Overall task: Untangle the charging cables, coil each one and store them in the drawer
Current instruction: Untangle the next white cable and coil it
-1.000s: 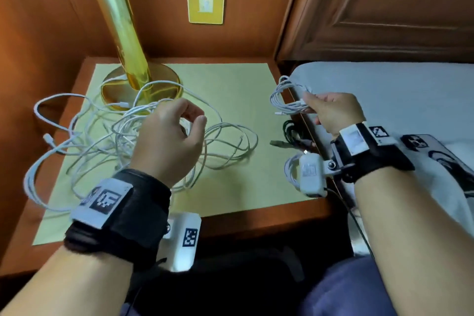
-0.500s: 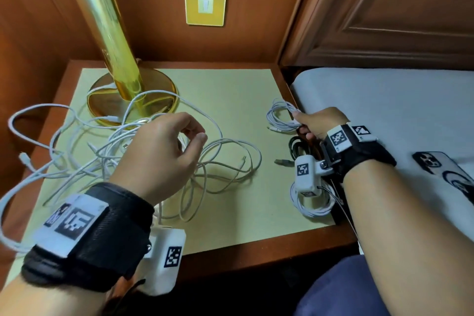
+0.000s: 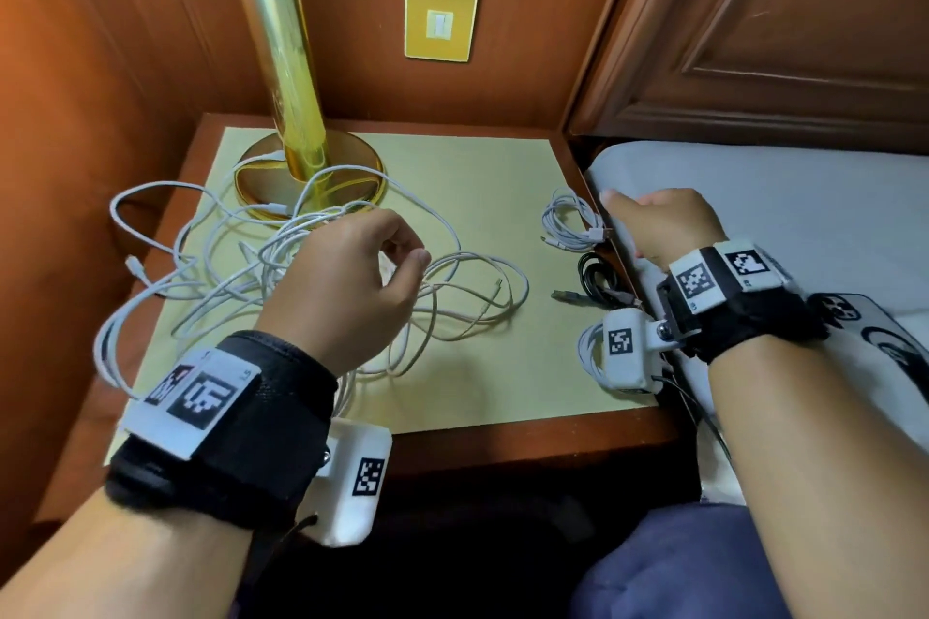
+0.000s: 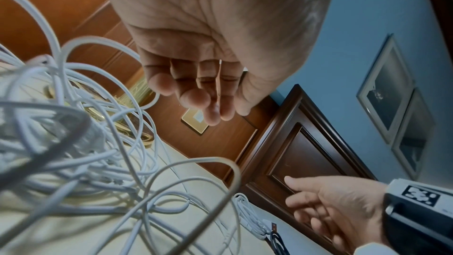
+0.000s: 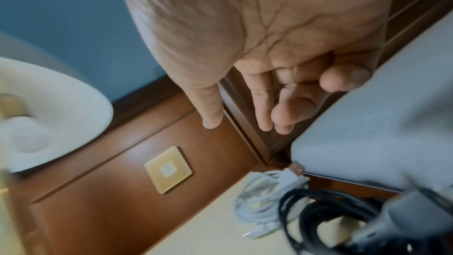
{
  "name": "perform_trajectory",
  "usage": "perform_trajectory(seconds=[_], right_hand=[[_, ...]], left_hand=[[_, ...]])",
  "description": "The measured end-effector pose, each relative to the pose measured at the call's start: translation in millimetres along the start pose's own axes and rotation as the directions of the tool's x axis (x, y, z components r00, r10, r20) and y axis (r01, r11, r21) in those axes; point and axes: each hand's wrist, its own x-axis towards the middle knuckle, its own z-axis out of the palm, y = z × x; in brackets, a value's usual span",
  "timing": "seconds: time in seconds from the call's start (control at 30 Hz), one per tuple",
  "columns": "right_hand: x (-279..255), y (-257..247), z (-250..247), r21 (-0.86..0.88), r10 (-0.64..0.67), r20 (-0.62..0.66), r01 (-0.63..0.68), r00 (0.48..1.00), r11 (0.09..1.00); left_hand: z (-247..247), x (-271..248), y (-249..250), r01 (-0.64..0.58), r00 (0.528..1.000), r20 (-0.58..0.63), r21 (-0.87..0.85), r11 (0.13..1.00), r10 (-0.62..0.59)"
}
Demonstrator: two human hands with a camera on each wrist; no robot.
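A tangle of white charging cables (image 3: 221, 266) (image 4: 73, 143) is spread over the left half of the nightstand mat (image 3: 477, 176). My left hand (image 3: 402, 256) (image 4: 203, 94) hovers just above it, fingers loosely curled and holding nothing. A small coiled white cable (image 3: 570, 224) (image 5: 262, 201) lies at the mat's right edge. My right hand (image 3: 648, 221) (image 5: 282, 104) sits just right of it over the bed edge, fingers relaxed and empty. A coiled black cable (image 3: 595, 282) (image 5: 318, 214) lies in front of the white coil. Another white coil (image 3: 590, 357) shows under my right wrist.
A brass lamp (image 3: 286, 65) stands at the back left of the nightstand (image 3: 502, 442), with cable loops over its base. The bed (image 3: 804, 196) borders the right side, with a phone (image 3: 854, 317) on it. Wooden walls close the back and left. No drawer is in view.
My right hand lowered the small coiled white cable onto the mat's right edge and let go of it. My left hand stayed above the tangle.
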Motion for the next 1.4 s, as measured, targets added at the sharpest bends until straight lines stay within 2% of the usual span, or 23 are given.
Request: perform_trajectory(seconds=[0.13, 0.3, 0.4, 0.57, 0.7, 0.83, 0.9, 1.0, 1.07, 1.17, 1.23, 1.3, 1.4], right_hand=[[-53.4, -6.9, 1.1, 0.037, -0.191, 0.068, 0.189, 0.979, 0.981], [-133.8, 1.5, 8.2, 0.081, -0.303, 0.226, 0.292, 0.926, 0.953], [-180.2, 9.5, 6.3, 0.148, -0.336, 0.317, 0.304, 0.887, 0.941], [-247.9, 0.6, 2.9, 0.342, -0.365, 0.295, 0.259, 0.883, 0.903], [-285.0, -6.7, 25.8, 0.328, -0.382, 0.388, 0.261, 0.839, 0.908], [-280.6, -18.2, 49.8, 0.292, -0.377, 0.431, 0.268, 0.82, 0.918], [-271.4, -24.8, 60.4, 0.272, -0.374, 0.436, 0.276, 0.819, 0.922], [-257.6, -35.2, 74.3, 0.18, -0.407, 0.421, 0.365, 0.811, 0.914], [-247.9, -45.1, 85.1, 0.132, -0.425, 0.416, 0.409, 0.804, 0.903], [-233.5, -59.7, 107.7, 0.06, -0.423, 0.452, 0.446, 0.786, 0.893], [-226.8, -68.6, 121.5, 0.051, -0.418, 0.499, 0.455, 0.759, 0.889], [-222.7, -76.5, 128.0, 0.057, -0.426, 0.531, 0.47, 0.733, 0.881], [-216.2, -81.0, 127.9, 0.133, -0.465, 0.539, 0.474, 0.703, 0.871]], left_hand=[[-8.4, -30.2, 7.1, 0.038, 0.998, -0.042, 0.016, 0.999, -0.037], [-23.4, -99.1, 7.8, 0.071, 0.997, -0.032, 0.05, 0.996, -0.07], [-36.6, -146.2, -2.2, 0.125, 0.992, -0.016, 0.073, 0.989, -0.124], [-63.0, -204.8, -20.5, 0.24, 0.971, -0.035, 0.114, 0.964, -0.237], [-78.4, -223.1, -39.4, 0.306, 0.951, -0.077, 0.108, 0.946, -0.299], [-79.1, -213.4, -47.6, 0.282, 0.959, -0.072, 0.114, 0.953, -0.275], [-73.1, -200.9, -49.4, 0.255, 0.967, -0.026, 0.124, 0.959, -0.254], [-59.4, -179.9, -52.2, 0.238, 0.954, 0.132, 0.22, 0.946, -0.27], [-48.9, -165.1, -55.9, 0.223, 0.915, 0.258, 0.32, 0.921, -0.311], [-37.9, -150.9, -60.0, 0.165, 0.815, 0.453, 0.414, 0.895, -0.36], [-36.3, -146.4, -63.3, 0.128, 0.76, 0.564, 0.358, 0.925, -0.324], [-41.2, -145.4, -64.4, 0.161, 0.725, 0.644, 0.186, 0.969, -0.243], [-51.4, -147.7, -62.7, 0.22, 0.738, 0.641, 0.068, 0.973, -0.212]])
